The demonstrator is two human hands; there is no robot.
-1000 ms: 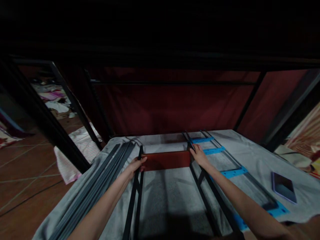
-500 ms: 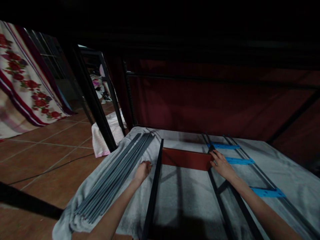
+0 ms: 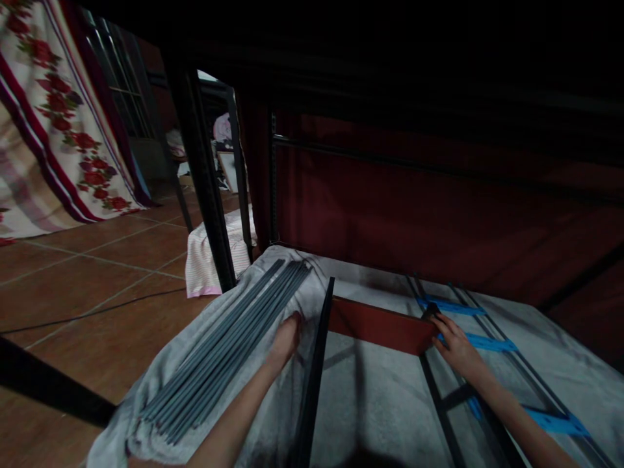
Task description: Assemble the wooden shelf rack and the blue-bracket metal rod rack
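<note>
My left hand (image 3: 286, 339) is now off the red board (image 3: 377, 324), at its nine o'clock; my right hand (image 3: 457, 348) still touches its three o'clock end. I can't tell if either's fingers squeeze.

The bare left forearm (image 3: 238, 409) is extended from seven o'clock toward one, with the bare left hand (image 3: 285, 337) loosely curled. The bare right forearm (image 3: 517, 413) is angled in from four o'clock; the bare right hand (image 3: 458, 349) is pointed toward ten, back upward, fingers bent.
</note>
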